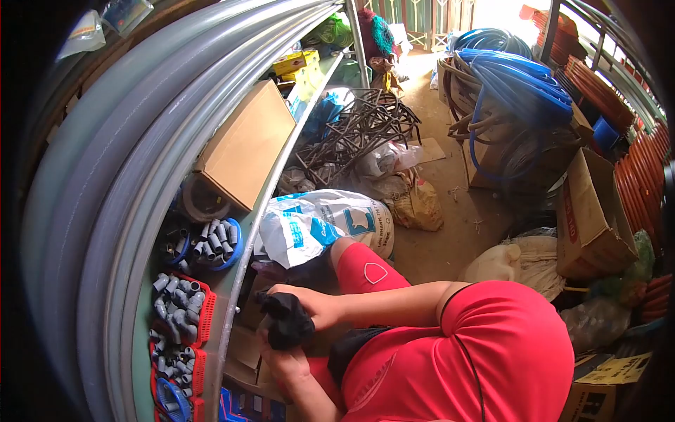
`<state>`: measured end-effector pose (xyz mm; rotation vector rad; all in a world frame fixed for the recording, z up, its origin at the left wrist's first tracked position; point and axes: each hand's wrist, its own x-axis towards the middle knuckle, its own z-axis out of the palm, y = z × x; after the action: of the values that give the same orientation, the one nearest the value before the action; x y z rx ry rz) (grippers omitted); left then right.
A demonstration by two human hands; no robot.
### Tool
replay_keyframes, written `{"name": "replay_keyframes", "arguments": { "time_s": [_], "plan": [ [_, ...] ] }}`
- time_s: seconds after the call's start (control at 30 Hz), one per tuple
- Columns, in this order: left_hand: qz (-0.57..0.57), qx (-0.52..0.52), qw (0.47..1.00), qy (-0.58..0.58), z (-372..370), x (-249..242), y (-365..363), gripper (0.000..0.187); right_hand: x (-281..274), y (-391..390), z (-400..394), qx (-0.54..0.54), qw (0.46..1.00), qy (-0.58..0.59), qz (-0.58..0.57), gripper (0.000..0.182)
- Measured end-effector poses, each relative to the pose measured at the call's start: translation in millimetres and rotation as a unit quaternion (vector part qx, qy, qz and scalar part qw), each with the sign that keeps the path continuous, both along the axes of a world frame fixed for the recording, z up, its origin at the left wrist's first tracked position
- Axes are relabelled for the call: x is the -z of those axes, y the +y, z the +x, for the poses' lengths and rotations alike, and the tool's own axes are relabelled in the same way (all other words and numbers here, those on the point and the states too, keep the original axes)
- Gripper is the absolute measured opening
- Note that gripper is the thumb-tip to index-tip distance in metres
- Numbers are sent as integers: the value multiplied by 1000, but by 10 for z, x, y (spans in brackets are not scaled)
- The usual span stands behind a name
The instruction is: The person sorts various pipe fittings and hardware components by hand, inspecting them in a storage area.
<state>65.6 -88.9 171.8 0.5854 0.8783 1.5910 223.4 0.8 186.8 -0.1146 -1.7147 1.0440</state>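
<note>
A crumpled black bundle [290, 325], soft like cloth or thin plastic, is held between my two hands beside the shelf edge. My right hand [318, 308] closes round its upper right side. From below, my left hand [284, 360] grips the lower part, its fingers partly hidden. A thin dark piece sticks down near the left hand; its kind cannot be made out. Close by on the shelf are red baskets [205, 316] of grey pipe fittings [184, 301]. A white and blue sack [330, 221] lies just past my knee.
Long grey pipes [105, 211] run along the left, above a shelf with a cardboard box [247, 144] and a blue-rimmed basket [235, 246]. Dark bent metal rods [358, 126] lie beyond the sack. Blue hose coils [510, 84], an open carton [594, 218] and orange corrugated tubing [643, 186] stand at right.
</note>
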Motion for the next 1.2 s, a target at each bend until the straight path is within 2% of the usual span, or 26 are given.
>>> {"name": "replay_keyframes", "arguments": {
  "time_s": [0.03,0.07,0.17,0.23,0.37,0.47,0.57,0.6,0.63,0.67,0.7,0.73,0.77,0.8,0.83,0.87,0.9,0.97,1.0,1.03,1.1,1.17,1.2],
  "plan": [
    [-1,-30,998,47,-8,-23,-21,43,-10,38,28,13,999,12,34,63],
    [-3,-60,994,94,-24,-25,-46,40,-13,59,56,6,998,-39,42,64],
    [-1,-1,980,199,-273,319,-48,35,-45,124,142,-18,980,-183,74,62],
    [-21,15,989,142,-101,47,-53,29,-80,178,189,-38,957,-268,105,57],
    [-53,32,997,54,45,-157,-42,28,-71,102,183,48,944,-299,129,53],
    [-43,-30,997,51,200,-199,18,28,-16,-10,66,86,975,-203,-6,45],
    [-13,-35,969,242,69,-101,57,35,87,-1,-36,20,966,-180,-187,29],
    [43,-40,959,277,-7,70,114,31,329,31,-159,13,944,-130,-304,20],
    [94,-47,944,313,-61,197,149,28,356,86,-176,-74,916,-98,-383,20],
    [114,-51,924,362,-46,114,115,22,260,149,-50,-114,865,-172,-458,21],
    [128,-52,901,412,-30,33,106,17,314,149,-41,-138,818,-125,-545,22],
    [179,-55,874,447,-52,53,103,15,467,231,22,-229,802,-135,-535,21],
    [228,-53,843,484,-90,86,103,13,465,261,87,-239,836,-146,-472,19],
    [224,-54,804,548,-139,40,96,11,613,241,30,-244,816,-78,-518,18],
    [220,-47,762,608,-177,15,104,9,458,87,-19,-130,846,-95,-507,18],
    [195,-54,805,558,-168,106,121,9,571,66,-94,-107,864,-54,-489,19],
    [170,-62,844,505,-139,211,111,9,529,20,-117,-99,858,-34,-502,17],
    [175,-112,822,530,-128,239,122,11,534,11,-197,-106,807,-21,-581,15],
    [171,-116,811,547,-144,227,142,10,614,16,-247,-120,828,5,-548,14],
    [156,-102,777,601,-213,278,162,11,704,44,-293,-130,848,33,-512,14],
    [136,-125,794,579,-282,321,156,9,877,173,-378,-87,903,17,-421,13],
    [70,-188,882,428,-568,771,240,14,1244,416,-402,13,852,33,-522,18],
    [15,-234,901,366,-726,934,280,18,1505,559,-332,10,803,52,-594,23]
  ]
}}
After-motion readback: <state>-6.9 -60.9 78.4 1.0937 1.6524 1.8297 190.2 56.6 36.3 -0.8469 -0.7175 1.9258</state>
